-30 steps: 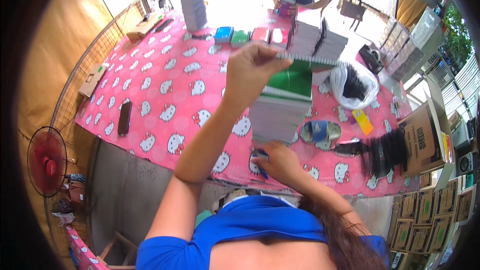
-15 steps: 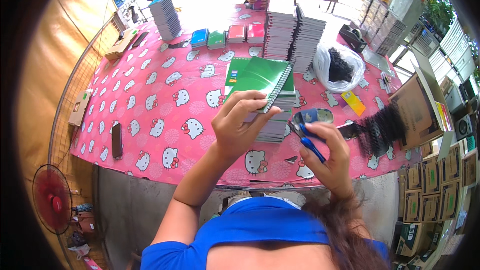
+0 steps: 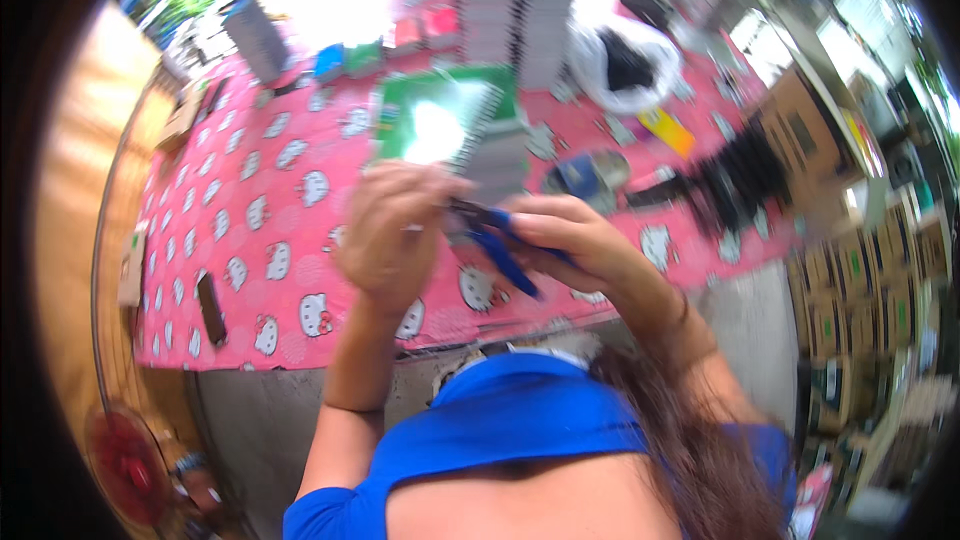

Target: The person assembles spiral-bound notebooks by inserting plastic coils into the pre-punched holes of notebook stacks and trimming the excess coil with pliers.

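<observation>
In the head view, a green spiral notebook (image 3: pixel 420 118) is held at its near end by the left hand (image 3: pixel 395 225), above the table (image 3: pixel 285 310), closer to the near edge than its own stack of notebooks (image 3: pixel 497 168). Blue-handled pliers (image 3: pixel 503 252) are gripped in the right hand (image 3: pixel 575 235), their tip near the coil's near end; contact is obscured by blur. Black coils (image 3: pixel 745 180) are heaped near the table's right edge.
</observation>
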A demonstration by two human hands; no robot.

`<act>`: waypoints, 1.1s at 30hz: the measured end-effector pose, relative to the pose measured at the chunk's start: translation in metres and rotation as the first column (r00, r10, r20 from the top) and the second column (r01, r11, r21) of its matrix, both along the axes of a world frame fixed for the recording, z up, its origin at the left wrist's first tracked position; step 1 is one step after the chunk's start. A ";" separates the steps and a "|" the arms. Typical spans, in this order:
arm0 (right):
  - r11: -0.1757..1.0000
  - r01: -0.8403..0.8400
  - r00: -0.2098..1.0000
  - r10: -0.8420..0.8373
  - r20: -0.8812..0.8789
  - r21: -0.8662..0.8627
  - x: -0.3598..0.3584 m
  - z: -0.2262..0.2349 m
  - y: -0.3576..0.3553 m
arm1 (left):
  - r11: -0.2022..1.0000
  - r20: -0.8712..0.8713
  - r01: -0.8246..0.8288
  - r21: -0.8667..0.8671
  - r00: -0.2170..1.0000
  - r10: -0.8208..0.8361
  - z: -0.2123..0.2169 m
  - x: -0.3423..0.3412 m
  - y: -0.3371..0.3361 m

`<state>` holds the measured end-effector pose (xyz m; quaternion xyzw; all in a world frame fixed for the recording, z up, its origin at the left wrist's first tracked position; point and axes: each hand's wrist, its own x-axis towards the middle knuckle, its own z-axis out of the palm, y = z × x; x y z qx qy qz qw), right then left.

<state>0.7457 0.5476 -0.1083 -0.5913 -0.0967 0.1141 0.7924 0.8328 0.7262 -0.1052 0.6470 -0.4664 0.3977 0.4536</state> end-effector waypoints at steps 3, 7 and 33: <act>0.907 0.043 0.992 0.012 0.127 -0.418 -0.006 -0.042 -0.007 | 0.687 -0.244 -0.721 -0.089 0.685 0.687 -0.020 0.016 0.043; 0.336 0.336 0.892 0.185 0.411 -0.880 -0.024 -0.163 -0.040 | 0.736 -0.801 -0.619 -0.273 0.570 0.183 -0.085 0.054 0.134; 0.438 0.464 0.885 -0.258 0.387 -0.770 0.118 0.048 -0.084 | 0.976 -0.813 -0.005 -0.216 0.555 -0.177 0.035 0.072 0.031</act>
